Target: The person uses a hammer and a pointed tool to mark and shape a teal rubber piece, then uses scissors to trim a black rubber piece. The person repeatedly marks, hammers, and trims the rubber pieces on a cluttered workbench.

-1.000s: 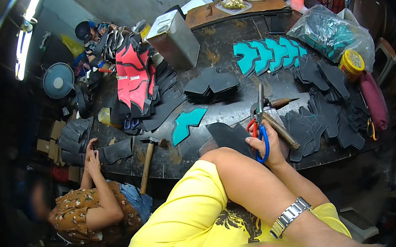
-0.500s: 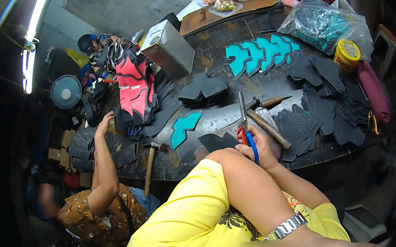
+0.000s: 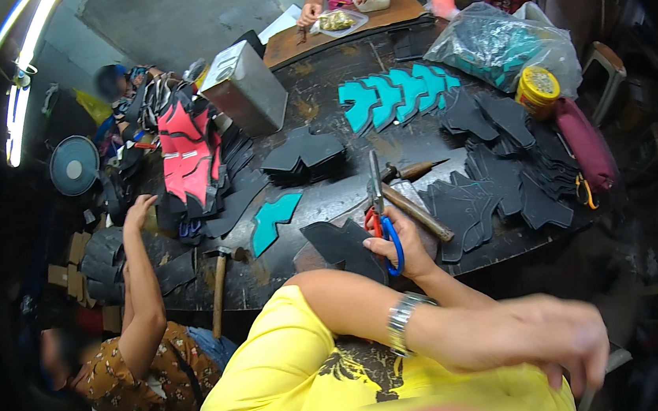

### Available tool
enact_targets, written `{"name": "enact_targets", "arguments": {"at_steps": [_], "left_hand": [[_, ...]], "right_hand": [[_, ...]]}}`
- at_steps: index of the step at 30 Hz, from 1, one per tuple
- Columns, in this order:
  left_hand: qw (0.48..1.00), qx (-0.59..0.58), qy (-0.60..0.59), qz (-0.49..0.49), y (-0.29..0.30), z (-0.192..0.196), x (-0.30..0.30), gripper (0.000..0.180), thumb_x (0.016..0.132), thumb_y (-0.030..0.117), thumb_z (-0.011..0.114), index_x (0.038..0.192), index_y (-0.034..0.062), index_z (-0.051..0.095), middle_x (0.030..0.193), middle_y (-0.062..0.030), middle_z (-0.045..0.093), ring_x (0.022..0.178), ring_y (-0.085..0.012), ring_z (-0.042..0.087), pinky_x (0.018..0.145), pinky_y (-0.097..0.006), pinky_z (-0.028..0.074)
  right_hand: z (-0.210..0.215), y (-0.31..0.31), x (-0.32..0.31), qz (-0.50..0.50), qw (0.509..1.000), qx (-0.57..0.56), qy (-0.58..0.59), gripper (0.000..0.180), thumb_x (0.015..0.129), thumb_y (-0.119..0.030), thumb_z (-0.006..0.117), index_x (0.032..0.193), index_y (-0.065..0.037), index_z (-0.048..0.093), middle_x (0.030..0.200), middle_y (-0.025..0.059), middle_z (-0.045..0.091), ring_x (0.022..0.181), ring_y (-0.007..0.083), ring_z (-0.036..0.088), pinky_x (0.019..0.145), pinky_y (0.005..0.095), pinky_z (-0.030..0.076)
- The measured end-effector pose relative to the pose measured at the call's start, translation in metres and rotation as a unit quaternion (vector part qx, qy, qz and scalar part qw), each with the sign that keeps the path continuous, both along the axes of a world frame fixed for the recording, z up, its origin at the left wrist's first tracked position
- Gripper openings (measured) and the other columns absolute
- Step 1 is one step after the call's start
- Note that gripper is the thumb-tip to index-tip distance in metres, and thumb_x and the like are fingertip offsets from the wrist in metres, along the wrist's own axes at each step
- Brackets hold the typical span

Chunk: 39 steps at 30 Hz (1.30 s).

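Two hands (image 3: 407, 239), left (image 3: 557, 334) crossed, right (image 3: 407, 239) gripping scissors (image 3: 395, 253)

A single wide fisheye view looks from the person's head, through the left of two side-by-side cameras, facing forward and steeply down over the surface (image 3: 320, 198). The picture is upright and unmirrored. The wearer's yellow shirt (image 3: 266, 370) fills the lower middle at close range; the left hand (image 3: 567, 333), blurred at lower right, is also near the lens. The surface spans the middle distance, its near edge bowed by the lens. The wall (image 3: 184, 17) stands farthest, along the top, and darkness rings the frame.
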State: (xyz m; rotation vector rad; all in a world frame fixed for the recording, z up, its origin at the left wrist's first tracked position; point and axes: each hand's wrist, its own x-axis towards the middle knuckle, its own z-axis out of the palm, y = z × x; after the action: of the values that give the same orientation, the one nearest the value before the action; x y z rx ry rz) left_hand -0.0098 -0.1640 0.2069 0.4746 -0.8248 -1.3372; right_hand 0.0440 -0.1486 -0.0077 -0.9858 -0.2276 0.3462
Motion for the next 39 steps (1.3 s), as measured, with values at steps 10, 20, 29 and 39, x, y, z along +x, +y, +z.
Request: {"name": "enact_targets", "arguments": {"at_steps": [10, 20, 29, 39], "left_hand": [[0.751, -0.247, -0.3, 0.534, 0.118, 0.037, 0.013, 0.059, 0.101, 0.065, 0.047, 0.115, 0.0125, 0.068, 0.13, -0.0143, 0.056, 0.119, -0.0291, 0.056, 0.106, -0.043, 0.042], [0.819, -0.238, -0.308, 0.423, 0.124, 0.023, -0.005, 0.06, 0.102, 0.065, 0.045, 0.11, 0.0105, 0.069, 0.127, -0.0153, 0.058, 0.115, -0.0304, 0.059, 0.104, -0.045, 0.043], [0.899, -0.203, -0.228, 0.312, 0.093, -0.032, -0.008, 0.061, 0.103, 0.065, 0.044, 0.106, 0.0087, 0.069, 0.125, -0.0162, 0.061, 0.113, -0.0315, 0.061, 0.102, -0.046, 0.044], [0.907, -0.181, -0.223, 0.307, 0.09, -0.046, -0.013, 0.063, 0.103, 0.064, 0.043, 0.101, 0.0067, 0.07, 0.123, -0.0171, 0.064, 0.109, -0.0328, 0.064, 0.1, -0.048, 0.045]], "right_hand": [[-0.012, 0.004, 0.005, -0.01, 0.998, -0.038, -0.04, 0.036, 0.085, -0.008, 0.078, 0.115, -0.005, 0.058, 0.095, -0.0005, 0.06, 0.079, 0.0059, 0.057, 0.07, 0.022, 0.049], [0.014, -0.002, 0.002, 0.0, 0.995, -0.1, 0.012, 0.037, 0.082, -0.005, 0.078, 0.114, -0.006, 0.059, 0.086, -0.0042, 0.057, 0.067, 0.0028, 0.053, 0.057, 0.0199, 0.044], [0.018, -0.003, 0.001, -0.004, 0.995, -0.103, 0.011, 0.037, 0.082, -0.006, 0.077, 0.114, -0.006, 0.058, 0.083, -0.003, 0.056, 0.067, 0.0041, 0.053, 0.057, 0.0207, 0.044], [0.016, -0.005, 0.002, 0.008, 0.992, -0.123, 0.009, 0.041, 0.081, -0.006, 0.078, 0.117, -0.004, 0.057, 0.089, -0.0001, 0.059, 0.072, 0.0064, 0.055, 0.062, 0.0213, 0.045]]}}
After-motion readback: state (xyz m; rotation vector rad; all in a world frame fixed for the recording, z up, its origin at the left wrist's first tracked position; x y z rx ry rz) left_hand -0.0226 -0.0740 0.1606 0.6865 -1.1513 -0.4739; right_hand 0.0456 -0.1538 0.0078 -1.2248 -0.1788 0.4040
